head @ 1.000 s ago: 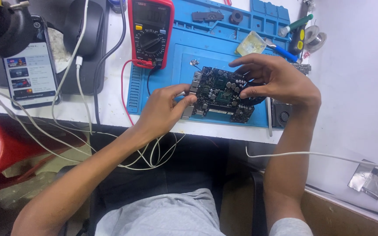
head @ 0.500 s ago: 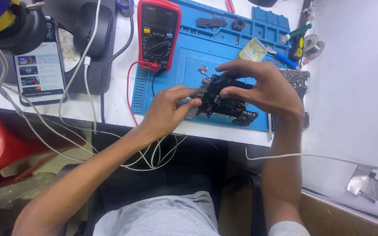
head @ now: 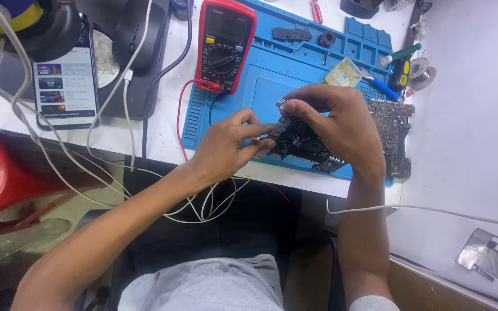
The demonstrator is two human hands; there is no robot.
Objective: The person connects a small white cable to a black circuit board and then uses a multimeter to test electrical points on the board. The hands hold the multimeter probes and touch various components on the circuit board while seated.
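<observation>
Gripping board with both hands, left and right, above mat at desk's near edge; slip risks dropping it, meter leads snagging.

Your right hand now curls over the circuit board, tilting it up; your left hand pinches closer at its edge.

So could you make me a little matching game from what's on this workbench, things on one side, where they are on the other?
Things:
1. multimeter
2. phone
3. dark circuit board
4. second circuit board

Places:
A. lying at the mat's right edge
B. held between left hand and right hand
C. left of the blue mat, screen lit
D. at the mat's upper left corner

Pairs: 1-D, 2-C, 3-B, 4-A
</observation>
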